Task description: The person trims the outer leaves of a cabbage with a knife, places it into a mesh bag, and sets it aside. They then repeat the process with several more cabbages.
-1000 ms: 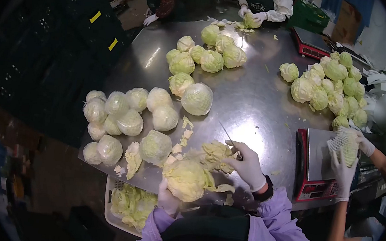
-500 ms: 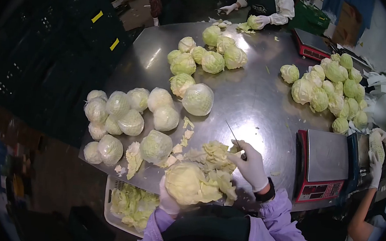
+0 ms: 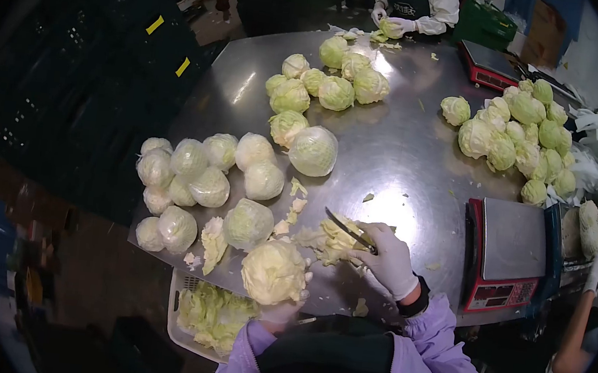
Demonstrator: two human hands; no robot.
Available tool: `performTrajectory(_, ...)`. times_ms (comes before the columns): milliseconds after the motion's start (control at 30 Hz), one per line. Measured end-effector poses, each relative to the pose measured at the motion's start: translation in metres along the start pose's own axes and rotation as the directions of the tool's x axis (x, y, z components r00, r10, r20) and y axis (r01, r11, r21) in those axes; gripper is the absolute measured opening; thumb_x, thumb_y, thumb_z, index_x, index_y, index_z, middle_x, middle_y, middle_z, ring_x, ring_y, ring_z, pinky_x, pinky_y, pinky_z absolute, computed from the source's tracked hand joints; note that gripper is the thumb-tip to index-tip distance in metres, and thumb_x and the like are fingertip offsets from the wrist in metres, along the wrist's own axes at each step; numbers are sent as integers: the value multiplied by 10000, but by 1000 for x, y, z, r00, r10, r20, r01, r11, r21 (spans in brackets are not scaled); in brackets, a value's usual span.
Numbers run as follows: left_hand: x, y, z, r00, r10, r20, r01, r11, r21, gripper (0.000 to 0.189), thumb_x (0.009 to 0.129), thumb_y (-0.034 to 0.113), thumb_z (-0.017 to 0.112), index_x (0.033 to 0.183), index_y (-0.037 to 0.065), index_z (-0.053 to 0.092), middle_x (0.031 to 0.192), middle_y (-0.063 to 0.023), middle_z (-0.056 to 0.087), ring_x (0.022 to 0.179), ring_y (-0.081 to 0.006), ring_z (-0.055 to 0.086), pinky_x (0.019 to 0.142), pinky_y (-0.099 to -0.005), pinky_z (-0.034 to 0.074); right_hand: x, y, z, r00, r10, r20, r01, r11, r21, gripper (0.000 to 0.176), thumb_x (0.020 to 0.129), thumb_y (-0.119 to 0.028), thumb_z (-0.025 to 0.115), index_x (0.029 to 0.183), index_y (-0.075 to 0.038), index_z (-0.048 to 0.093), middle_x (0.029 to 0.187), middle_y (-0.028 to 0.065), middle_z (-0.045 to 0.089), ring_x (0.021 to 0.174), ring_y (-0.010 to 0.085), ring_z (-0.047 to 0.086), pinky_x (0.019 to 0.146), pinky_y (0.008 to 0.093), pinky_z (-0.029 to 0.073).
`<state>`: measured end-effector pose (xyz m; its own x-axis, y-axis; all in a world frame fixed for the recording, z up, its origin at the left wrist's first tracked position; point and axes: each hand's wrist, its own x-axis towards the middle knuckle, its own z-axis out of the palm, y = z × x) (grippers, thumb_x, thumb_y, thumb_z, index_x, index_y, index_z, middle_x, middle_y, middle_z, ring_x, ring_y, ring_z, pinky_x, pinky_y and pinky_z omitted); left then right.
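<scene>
A trimmed pale cabbage [image 3: 273,270] rests in my gloved left hand [image 3: 288,308], whose fingers curl around its right side and underside near the table's front edge. My gloved right hand [image 3: 387,260] is closed on a knife [image 3: 342,225], its curved dark blade pointing up and left. Beneath the knife lie loose cabbage leaves [image 3: 335,243] on the metal table [image 3: 419,155]. Just beyond the held cabbage sits a wrapped cabbage [image 3: 248,223], with a torn leaf [image 3: 213,244] to its left.
Several wrapped cabbages [image 3: 189,159] cluster at the left, and bare cabbages [image 3: 336,93] lie farther back. A red scale [image 3: 512,242] stands at the right, near a cabbage pile [image 3: 519,133]. A white basket [image 3: 174,312] of leaves sits below the edge. Co-workers stand across and right.
Outer leaves that hung from the cabbage are off it, and it has moved slightly up and left in my left hand. The knife has turned, its blade now pointing more to the left.
</scene>
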<state>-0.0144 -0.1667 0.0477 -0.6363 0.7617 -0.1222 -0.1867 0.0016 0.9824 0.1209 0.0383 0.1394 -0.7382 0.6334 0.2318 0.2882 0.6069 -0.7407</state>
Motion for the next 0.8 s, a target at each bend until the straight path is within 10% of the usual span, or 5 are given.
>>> performTrajectory(300,4,20,30,969,229,-95,-200,949,245,526,952,368,454,1415,147,335,1425,-100,395,1275,-271,417,1042,-437,371,-10,-51,49,991,-111,78,86,959,271,552,738,-222,768,1217,-42,560,1124,157,595,947,313,601,809,335,487)
performTrajectory(400,1,8,20,974,227,-12,-166,747,643,559,928,358,511,1409,123,350,1408,-85,428,1284,-276,421,1093,-438,294,-10,-44,52,986,-156,50,136,949,286,359,775,-154,723,1091,-20,618,988,138,636,826,259,622,723,315,490)
performTrajectory(567,4,-4,13,945,229,232,-323,559,764,545,903,297,562,1379,95,390,1369,-109,471,1245,-264,466,1099,-440,270,-3,-21,38,963,268,36,-251,836,488,94,812,-65,650,882,-3,647,763,99,641,697,172,602,652,301,471)
performTrajectory(700,3,-10,8,946,234,224,-324,688,649,489,900,231,578,1339,76,431,1317,-120,510,1180,-261,515,1061,-425,335,-3,-17,27,961,-174,-214,209,966,150,479,714,-184,799,1118,-20,604,995,134,638,871,245,628,739,318,493)
performTrajectory(800,-2,-15,10,955,214,204,-290,808,512,448,897,183,590,1310,61,463,1278,-127,539,1130,-259,552,1032,-413,383,-14,-51,37,970,-221,97,188,944,270,542,692,-174,797,1177,-50,590,1015,128,609,898,282,619,745,334,501)
